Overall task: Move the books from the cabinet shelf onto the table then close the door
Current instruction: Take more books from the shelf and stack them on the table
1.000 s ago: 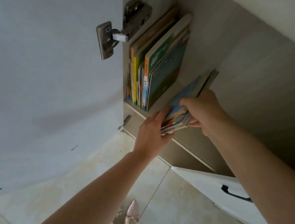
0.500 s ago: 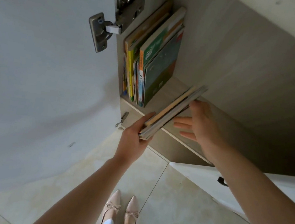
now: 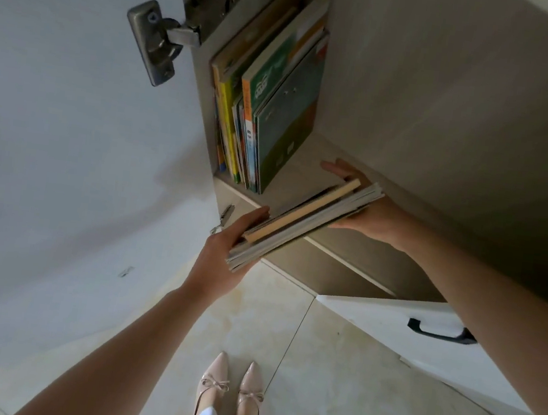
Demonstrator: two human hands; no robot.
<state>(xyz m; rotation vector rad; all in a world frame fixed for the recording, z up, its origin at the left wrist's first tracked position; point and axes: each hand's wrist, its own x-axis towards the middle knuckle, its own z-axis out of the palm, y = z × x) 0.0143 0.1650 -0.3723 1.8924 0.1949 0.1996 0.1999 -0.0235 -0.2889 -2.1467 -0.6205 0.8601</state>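
Observation:
A stack of thin books (image 3: pixel 305 221) lies nearly flat in the air just in front of the cabinet shelf (image 3: pixel 309 163). My left hand (image 3: pixel 225 256) grips its near end, thumb on top. My right hand (image 3: pixel 372 214) holds the far end from below, with the thumb showing behind the stack. Several more books (image 3: pixel 271 103) with green, yellow and orange covers stand upright at the shelf's left end, against the cabinet side. The white cabinet door (image 3: pixel 53 111) stands wide open to the left on its metal hinge (image 3: pixel 170 32).
Below the shelf on the right is a white front with a black handle (image 3: pixel 437 330). Pale floor tiles (image 3: pixel 330 386) lie beneath, and my two shoes (image 3: pixel 229 391) stand close to the cabinet. No table is in view.
The stack came off the shelf and tipped from leaning to nearly flat. My right hand shifted from its top edge to under its far end. My left hand kept hold of the near end.

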